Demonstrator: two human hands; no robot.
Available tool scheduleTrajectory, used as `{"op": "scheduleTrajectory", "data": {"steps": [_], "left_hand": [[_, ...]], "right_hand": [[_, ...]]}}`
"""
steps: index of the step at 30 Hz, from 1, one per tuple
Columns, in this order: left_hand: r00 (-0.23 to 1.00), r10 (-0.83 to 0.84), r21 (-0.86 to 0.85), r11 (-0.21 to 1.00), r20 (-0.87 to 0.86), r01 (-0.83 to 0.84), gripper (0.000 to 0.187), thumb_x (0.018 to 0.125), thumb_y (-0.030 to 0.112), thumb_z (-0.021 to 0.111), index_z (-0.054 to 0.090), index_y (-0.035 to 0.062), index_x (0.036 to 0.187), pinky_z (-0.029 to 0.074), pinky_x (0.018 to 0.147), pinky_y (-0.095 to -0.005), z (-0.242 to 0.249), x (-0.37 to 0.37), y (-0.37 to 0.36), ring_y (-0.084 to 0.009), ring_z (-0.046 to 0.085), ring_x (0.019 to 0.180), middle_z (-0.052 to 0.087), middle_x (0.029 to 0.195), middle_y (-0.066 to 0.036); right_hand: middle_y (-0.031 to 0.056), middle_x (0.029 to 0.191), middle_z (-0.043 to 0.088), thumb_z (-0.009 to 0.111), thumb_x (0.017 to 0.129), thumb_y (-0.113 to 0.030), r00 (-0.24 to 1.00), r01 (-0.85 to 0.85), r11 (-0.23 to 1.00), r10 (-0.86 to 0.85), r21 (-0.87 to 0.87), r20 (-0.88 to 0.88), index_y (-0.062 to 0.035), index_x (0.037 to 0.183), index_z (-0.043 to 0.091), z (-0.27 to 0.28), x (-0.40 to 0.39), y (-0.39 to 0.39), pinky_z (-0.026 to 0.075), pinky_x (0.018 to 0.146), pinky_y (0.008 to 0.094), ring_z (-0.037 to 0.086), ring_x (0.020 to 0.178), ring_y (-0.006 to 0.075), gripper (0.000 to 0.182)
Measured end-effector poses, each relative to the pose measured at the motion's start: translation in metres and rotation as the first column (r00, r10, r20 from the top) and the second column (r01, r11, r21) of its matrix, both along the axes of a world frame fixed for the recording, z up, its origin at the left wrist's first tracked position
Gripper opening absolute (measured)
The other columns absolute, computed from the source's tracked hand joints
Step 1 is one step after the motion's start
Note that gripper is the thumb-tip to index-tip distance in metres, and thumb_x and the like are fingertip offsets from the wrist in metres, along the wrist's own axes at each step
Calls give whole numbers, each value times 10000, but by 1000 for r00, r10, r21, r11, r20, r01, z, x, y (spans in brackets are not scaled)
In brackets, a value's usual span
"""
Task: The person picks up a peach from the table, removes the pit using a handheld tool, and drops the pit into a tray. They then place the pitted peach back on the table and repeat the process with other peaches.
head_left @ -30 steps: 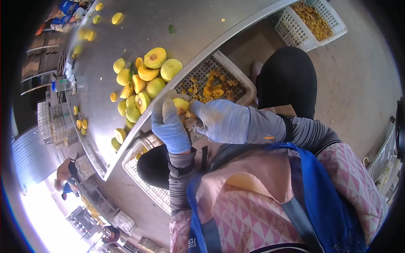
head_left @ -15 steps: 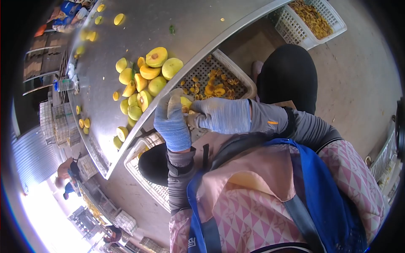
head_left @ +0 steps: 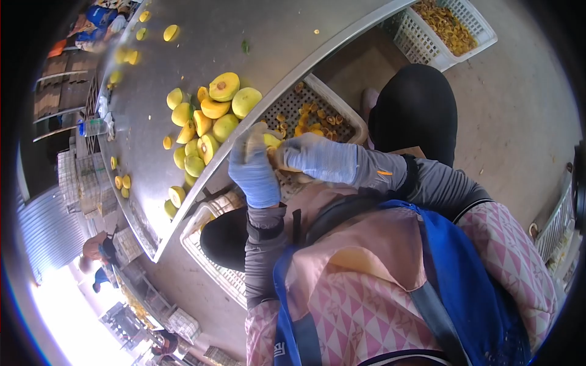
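Observation:
My left hand (head_left: 254,177), in a blue-and-grey knit glove, is closed around a yellow peach piece (head_left: 272,141) just off the table edge. My right hand (head_left: 318,160), gloved alike and smeared by motion, is closed up against the same fruit. What its fingers hold, if anything, is hidden. Below them stands a crate (head_left: 360,125) with pits and cut-out orange bits (head_left: 311,119) in it. A pile of yellow peaches, whole and halved (head_left: 224,86), lies on the metal table beside my left hand.
The metal table (head_left: 201,36) has a raised rim and carries scattered peach pieces (head_left: 171,32). A white crate of orange scraps (head_left: 482,36) stands at the upper right. Another white crate (head_left: 204,259) is by my left knee. A person (head_left: 97,250) is bent over in the background.
Both hands have shifted slightly and my left wrist has turned, with the peach piece still between them. My right hand has moved a little toward the left. The pile looks unchanged.

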State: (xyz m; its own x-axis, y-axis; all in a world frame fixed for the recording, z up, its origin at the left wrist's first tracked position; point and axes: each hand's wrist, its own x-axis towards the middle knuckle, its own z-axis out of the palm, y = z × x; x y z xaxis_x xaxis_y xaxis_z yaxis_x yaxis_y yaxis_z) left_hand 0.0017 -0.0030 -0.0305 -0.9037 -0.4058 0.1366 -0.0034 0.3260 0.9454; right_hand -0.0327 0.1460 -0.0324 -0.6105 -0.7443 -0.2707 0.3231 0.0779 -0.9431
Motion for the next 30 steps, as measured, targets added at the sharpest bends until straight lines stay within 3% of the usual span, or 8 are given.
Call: {"op": "scheduleTrajectory", "data": {"steps": [2,6,8,9,18,20,25,30], "left_hand": [[1000,-29,603,797,10,17,398,987,328,494,622,-32,1097,504,754,-293,-1,-1,0,-175,612,822,663,908,-104],[1000,30,556,831,-1,-25,480,1007,378,418,599,-51,1124,509,784,-303,-2,9,-9,-177,614,845,657,951,-108],[994,66,228,973,-82,-45,450,970,414,513,576,0,1136,540,749,-329,8,22,-34,-217,639,865,655,988,-125],[979,165,285,950,-120,-125,499,986,449,458,559,-5,1168,530,778,-328,27,29,-36,-213,631,880,664,960,-140],[833,531,-380,811,155,-446,394,931,377,562,681,13,1026,502,795,-328,55,178,-231,-202,621,863,654,884,-97],[668,630,-828,560,395,-39,370,889,350,608,690,25,1047,492,837,-369,56,181,-250,-271,644,911,678,949,-149],[884,424,-728,668,198,-157,307,869,243,602,679,3,1045,484,845,-360,58,67,-246,-284,643,918,672,1008,-177],[925,196,-710,697,325,102,297,853,261,594,681,78,1071,482,824,-392,55,-51,-200,-337,630,943,657,1030,-178]], "right_hand": [[33,869,647,508,985,-377,902,-80,990,120,-112,415,-7,1141,609,2,-3,11,484,700,301,590,741,147,414],[105,729,643,486,961,-485,992,121,966,-125,-230,-3,-39,997,634,-16,13,2,509,647,349,626,661,242,472],[187,786,661,510,952,-402,855,143,963,-5,227,-519,-78,1080,620,11,5,12,518,675,405,658,733,340,365],[239,836,650,527,932,-290,854,78,941,107,329,-509,-106,1138,591,21,4,14,515,686,457,650,804,395,284],[165,822,657,615,867,-231,589,127,893,283,432,-757,-44,995,571,-5,16,0,524,639,440,660,764,350,231],[160,828,655,617,862,-230,564,148,910,244,387,-789,-47,970,567,-3,14,-3,524,641,434,661,766,344,218],[182,844,645,621,865,-255,622,77,905,284,418,-729,-25,1003,564,2,10,-6,517,681,444,647,790,376,274],[207,841,639,624,864,-253,685,21,883,328,468,-650,-15,1009,556,11,0,-9,516,687,457,639,800,398,286]]}}
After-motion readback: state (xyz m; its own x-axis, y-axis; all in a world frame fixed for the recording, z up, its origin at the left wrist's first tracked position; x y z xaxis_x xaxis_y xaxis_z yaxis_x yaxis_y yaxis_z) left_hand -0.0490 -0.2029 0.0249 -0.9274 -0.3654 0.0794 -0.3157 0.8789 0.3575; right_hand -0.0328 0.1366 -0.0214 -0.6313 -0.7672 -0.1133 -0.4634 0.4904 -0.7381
